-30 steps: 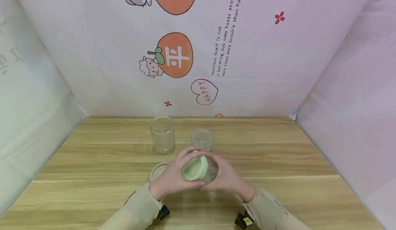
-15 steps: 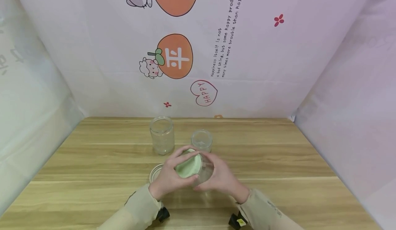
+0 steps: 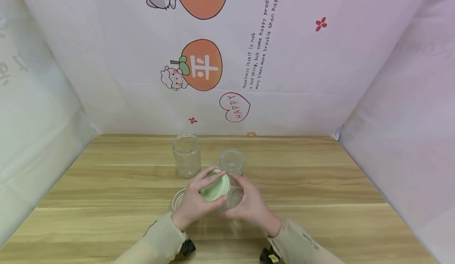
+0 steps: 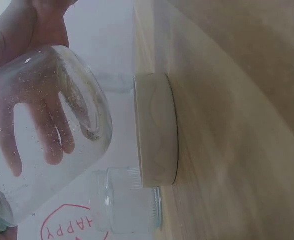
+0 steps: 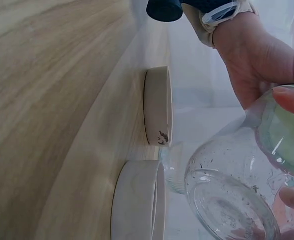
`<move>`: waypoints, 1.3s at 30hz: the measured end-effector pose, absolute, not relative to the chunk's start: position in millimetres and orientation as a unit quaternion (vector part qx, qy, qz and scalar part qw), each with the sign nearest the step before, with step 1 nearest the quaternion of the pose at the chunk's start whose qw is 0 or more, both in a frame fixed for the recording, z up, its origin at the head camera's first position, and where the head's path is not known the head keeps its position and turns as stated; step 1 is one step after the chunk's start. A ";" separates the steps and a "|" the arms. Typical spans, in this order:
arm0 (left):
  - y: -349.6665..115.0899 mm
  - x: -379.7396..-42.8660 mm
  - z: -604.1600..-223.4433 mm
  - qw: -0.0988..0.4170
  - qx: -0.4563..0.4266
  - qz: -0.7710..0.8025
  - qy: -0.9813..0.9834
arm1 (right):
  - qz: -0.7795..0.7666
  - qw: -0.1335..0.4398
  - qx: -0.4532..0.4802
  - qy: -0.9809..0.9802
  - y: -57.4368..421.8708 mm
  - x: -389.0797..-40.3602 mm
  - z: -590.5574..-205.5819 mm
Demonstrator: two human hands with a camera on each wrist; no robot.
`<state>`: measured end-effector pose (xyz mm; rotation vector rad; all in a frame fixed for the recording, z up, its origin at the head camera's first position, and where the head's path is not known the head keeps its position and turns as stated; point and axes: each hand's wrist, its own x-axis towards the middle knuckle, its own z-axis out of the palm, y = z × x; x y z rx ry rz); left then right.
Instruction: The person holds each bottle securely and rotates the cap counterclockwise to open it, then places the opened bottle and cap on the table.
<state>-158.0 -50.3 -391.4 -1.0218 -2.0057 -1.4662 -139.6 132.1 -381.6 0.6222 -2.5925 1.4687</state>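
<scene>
My left hand [image 3: 194, 201] grips the pale green lid [image 3: 216, 189] of a clear glass jar [image 3: 235, 196], its fingers and thumb spread around the rim. On the other side, my right hand [image 3: 253, 205] holds the jar's body. The jar is tilted above the table, its lid end toward the left. Small specks dot its glass in the left wrist view, where the right hand's fingers show through. From the right wrist, the jar's base [image 5: 226, 205] faces the camera. Whether the lid is fully seated cannot be told.
A tall glass jar [image 3: 187, 157] and a smaller glass jar [image 3: 232, 161] stand behind the hands. A cream lid [image 3: 178, 199] lies by the left hand. The right wrist view shows another cream, ring-shaped piece [image 5: 139, 200]. White printed cloth [image 3: 284, 106] closes off the table's back.
Both hands and the tilted jar have shifted slightly left, mostly in the first half second. The green lid's top now faces a little more upward. The grip on lid and jar continues.
</scene>
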 end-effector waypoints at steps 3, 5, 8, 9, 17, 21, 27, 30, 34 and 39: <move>-49.8 -157.9 -392.4 0.220 -0.352 -0.534 -0.737 | 0.480 0.050 0.195 -0.854 130.9 -139.8 -383.5; -49.8 -158.2 -392.5 0.217 -0.346 -0.538 -0.738 | 0.482 0.051 0.195 -0.853 130.3 -140.1 -384.0; -49.3 -158.3 -391.9 0.216 -0.334 -0.543 -0.740 | 0.485 0.056 0.197 -0.850 129.2 -140.8 -383.9; -49.2 -158.2 -391.6 0.214 -0.329 -0.545 -0.741 | 0.485 0.058 0.198 -0.850 128.7 -141.0 -383.7; -46.9 -154.5 -390.6 0.210 -0.283 -0.548 -0.759 | 0.482 0.069 0.178 -0.855 124.3 -140.0 -382.6; -43.4 -151.3 -387.3 0.183 -0.246 -0.547 -0.779 | 0.466 0.076 0.171 -0.865 124.9 -139.9 -382.0; -44.9 -144.3 -375.2 0.105 -0.251 -0.528 -0.804 | 0.469 0.061 0.206 -0.857 135.5 -141.7 -380.2; -49.6 -140.7 -370.2 0.085 -0.283 -0.498 -0.815 | 0.466 0.057 0.229 -0.853 142.5 -140.7 -378.8; -60.6 -141.6 -369.0 0.102 -0.380 -0.448 -0.803 | 0.424 0.076 0.268 -0.862 149.8 -137.1 -377.9; -71.8 -148.6 -369.4 0.149 -0.531 -0.360 -0.752 | 0.375 0.103 0.311 -0.867 156.9 -134.1 -378.9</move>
